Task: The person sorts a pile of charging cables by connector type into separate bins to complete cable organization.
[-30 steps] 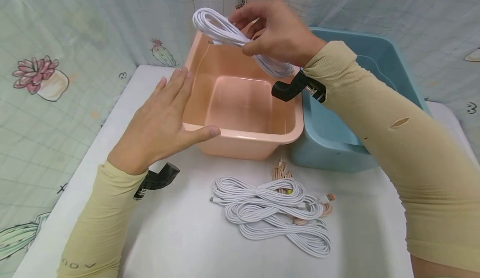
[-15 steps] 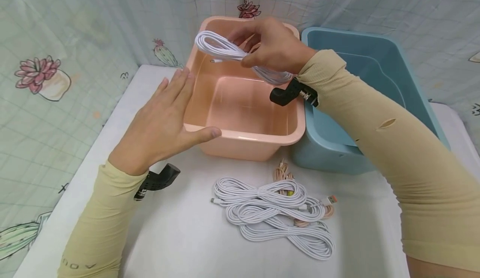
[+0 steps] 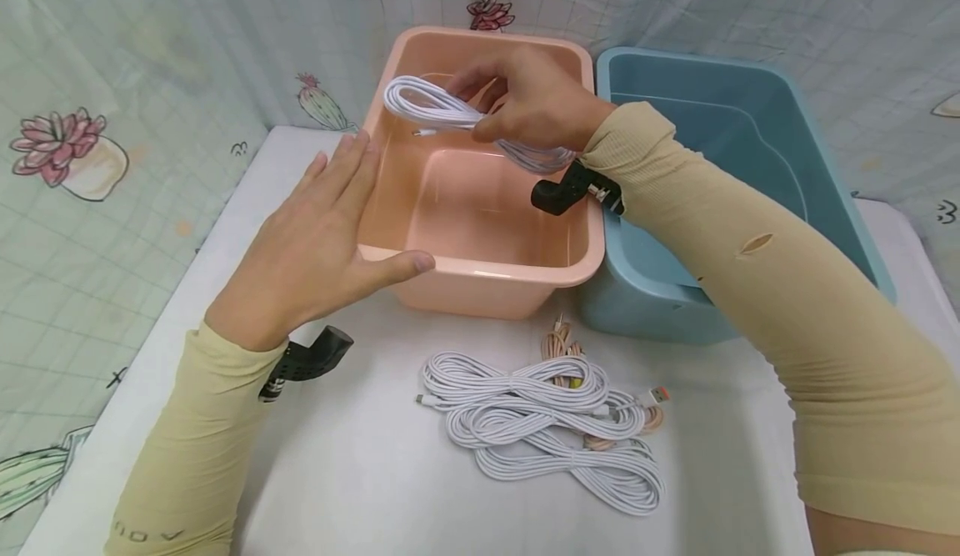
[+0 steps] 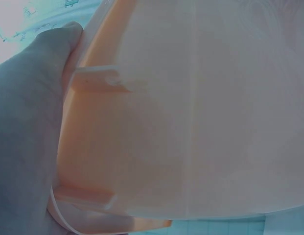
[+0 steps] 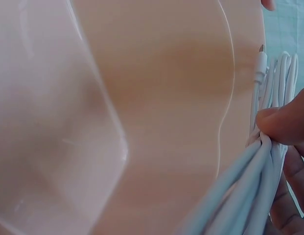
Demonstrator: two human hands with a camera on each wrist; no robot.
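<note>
The right hand [image 3: 534, 99] pinches looped white cable [image 3: 427, 104]; the straight-fingered left hand [image 3: 300, 252] seemingly touches the tub's [image 3: 487, 271] left rim [image 3: 392, 60], above ribs [image 4: 99, 79] only its wrist view shows.

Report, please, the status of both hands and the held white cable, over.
Right hand gripping coiled white cable over peach plastic bin. Left hand resting on the bin's rim. No obstacle visible between cable and bin.
</note>
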